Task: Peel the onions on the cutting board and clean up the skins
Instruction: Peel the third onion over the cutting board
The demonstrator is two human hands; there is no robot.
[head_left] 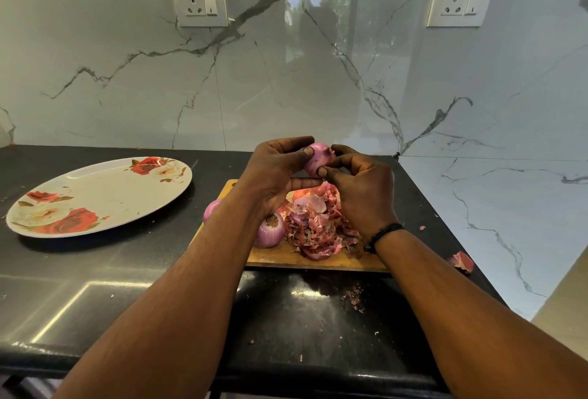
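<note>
A purple onion (319, 156) is held up above the wooden cutting board (318, 260). My left hand (276, 172) grips it from the left, thumb on its top. From the right, my right hand (359, 188) pinches at its lower skin with thumb and fingertips. A heap of pink onion skins (318, 226) lies on the board under my hands. A peeled onion (270, 230) sits at the heap's left, and another onion (211, 209) shows partly behind my left forearm.
A floral oval plate (98, 198) lies on the black counter (95, 271) at the left. One loose skin piece (461, 262) lies near the counter's right edge, with small flakes (351, 298) in front of the board. A marble wall stands close behind.
</note>
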